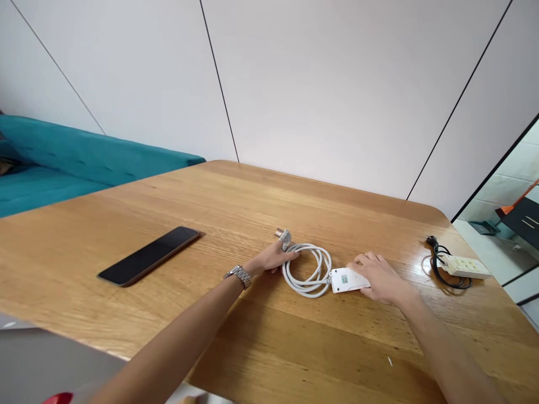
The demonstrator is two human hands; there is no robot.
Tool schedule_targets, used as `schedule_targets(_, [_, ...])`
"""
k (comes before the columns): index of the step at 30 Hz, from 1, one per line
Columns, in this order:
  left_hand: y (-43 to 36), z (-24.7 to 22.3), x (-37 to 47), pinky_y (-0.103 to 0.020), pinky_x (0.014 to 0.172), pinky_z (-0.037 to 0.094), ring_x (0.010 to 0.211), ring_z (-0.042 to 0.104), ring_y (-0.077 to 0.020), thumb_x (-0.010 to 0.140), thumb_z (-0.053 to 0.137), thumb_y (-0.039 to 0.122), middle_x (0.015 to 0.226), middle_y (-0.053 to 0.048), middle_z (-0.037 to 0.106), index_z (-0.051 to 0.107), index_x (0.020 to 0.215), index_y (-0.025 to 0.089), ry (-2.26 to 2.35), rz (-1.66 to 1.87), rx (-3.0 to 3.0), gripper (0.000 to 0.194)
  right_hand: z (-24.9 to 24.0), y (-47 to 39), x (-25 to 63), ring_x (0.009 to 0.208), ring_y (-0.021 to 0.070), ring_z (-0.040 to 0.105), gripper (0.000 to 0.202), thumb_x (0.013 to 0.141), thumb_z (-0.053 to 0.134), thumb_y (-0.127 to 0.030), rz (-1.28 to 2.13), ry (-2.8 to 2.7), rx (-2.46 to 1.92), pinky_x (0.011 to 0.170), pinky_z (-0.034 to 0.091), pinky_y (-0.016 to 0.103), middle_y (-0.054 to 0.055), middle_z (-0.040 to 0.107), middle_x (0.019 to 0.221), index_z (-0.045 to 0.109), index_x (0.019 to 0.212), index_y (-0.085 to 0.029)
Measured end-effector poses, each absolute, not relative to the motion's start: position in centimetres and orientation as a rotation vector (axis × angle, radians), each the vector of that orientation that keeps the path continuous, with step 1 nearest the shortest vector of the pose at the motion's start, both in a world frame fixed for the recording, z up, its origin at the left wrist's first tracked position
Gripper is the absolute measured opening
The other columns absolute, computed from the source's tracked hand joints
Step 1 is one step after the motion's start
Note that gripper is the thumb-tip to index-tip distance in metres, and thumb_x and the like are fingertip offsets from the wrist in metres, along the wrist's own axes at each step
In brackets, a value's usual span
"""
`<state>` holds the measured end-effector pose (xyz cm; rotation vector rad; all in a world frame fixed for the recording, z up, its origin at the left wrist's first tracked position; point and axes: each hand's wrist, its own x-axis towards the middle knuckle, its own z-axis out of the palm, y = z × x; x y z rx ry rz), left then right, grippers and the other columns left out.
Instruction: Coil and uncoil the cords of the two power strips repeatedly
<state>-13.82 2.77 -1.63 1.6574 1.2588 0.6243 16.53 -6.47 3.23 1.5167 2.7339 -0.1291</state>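
A white cable (306, 293) lies coiled on the wooden table, joined at its right to a white power strip (343, 279) with a small green label facing up. My left hand (275, 257), with a metal watch on the wrist, has its fingers closed on the left side of the coil, just below the white plug (285, 238). The plug's pins point up and left. Around the right end of the white power strip, my right hand (377, 276) is wrapped, with the fingers on the far side and the thumb on the near side.
A black tablet-like device (149, 255) lies on the table (236, 191) at the left. Near the right edge sits a cream power strip (466, 266) with a black cord (440, 275). Behind are a white wall and a teal sofa (92, 157).
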Motion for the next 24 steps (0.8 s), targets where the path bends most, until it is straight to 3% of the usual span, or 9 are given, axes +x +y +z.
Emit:
schedule_targets(7, [3.0,-0.7,-12.9,-0.019,0.033,0.028,0.035,0.035,-0.008,0.066,0.067,0.039,0.047,0.006,0.044,0.06,0.083,0.018,1.182,0.554,1.719,0.028,3.0,-6.7,15.9,0.113,0.0291,0.047,0.064,0.073,0.058,-0.005,-0.003,2.587,1.694,0.09,0.036,0.041,0.01,0.055,0.127,0.053,0.131,-0.032])
schedule_targets(11, [2.9,-0.7,-12.5,-0.02,0.051,0.041,0.055,0.049,-0.0115,0.06,0.069,0.03,0.06,0.002,0.056,0.06,0.08,0.017,1.118,0.688,1.69,0.026,3.0,-6.9,15.2,0.11,0.0307,0.051,0.064,0.071,0.06,-0.002,0.035,2.509,1.812,0.086,0.04,0.042,0.012,0.059,0.121,0.058,0.126,-0.033])
schedule_targets(15, [2.0,0.5,-12.4,-0.022,0.066,0.044,0.072,0.054,-0.0154,0.06,0.066,0.027,0.076,-0.002,0.063,0.063,0.084,0.017,1.053,0.799,1.778,0.026,3.0,-7.0,15.2,0.11,0.0348,0.053,0.066,0.069,0.07,-0.015,-0.003,2.35,2.008,0.079,0.044,0.043,0.017,0.058,0.121,0.052,0.132,-0.027])
schedule_targets(18, [1.4,1.9,-12.2,-0.023,0.069,0.044,0.074,0.055,-0.0167,0.064,0.062,0.026,0.076,-0.001,0.063,0.065,0.085,0.018,1.024,0.722,1.913,0.023,3.1,-6.6,15.8,0.104,0.035,0.058,0.08,0.059,0.081,-0.032,-0.13,2.199,2.125,0.075,0.045,0.041,0.018,0.06,0.118,0.05,0.132,-0.023])
schedule_targets(20, [1.3,2.5,-11.9,-0.023,0.069,0.043,0.074,0.055,-0.017,0.064,0.06,0.025,0.077,-0.001,0.064,0.065,0.085,0.018,1.01,0.68,1.965,0.023,3.1,-6.2,16.6,0.096,0.0316,0.063,0.073,0.055,0.083,-0.038,-0.221,2.193,2.125,0.073,0.045,0.037,0.014,0.066,0.107,0.057,0.121,-0.022])
schedule_targets(24, [1.6,2.1,-11.4,-0.023,0.065,0.042,0.07,0.054,-0.016,0.062,0.059,0.024,0.077,-0.002,0.064,0.064,0.084,0.017,1.016,0.676,1.932,0.024,3.2,-5.3,19.1,0.08,0.0237,0.064,0.038,0.054,0.081,-0.035,-0.468,2.394,1.959,0.062,0.04,0.027,0.005,0.07,0.085,0.065,0.086,-0.022])
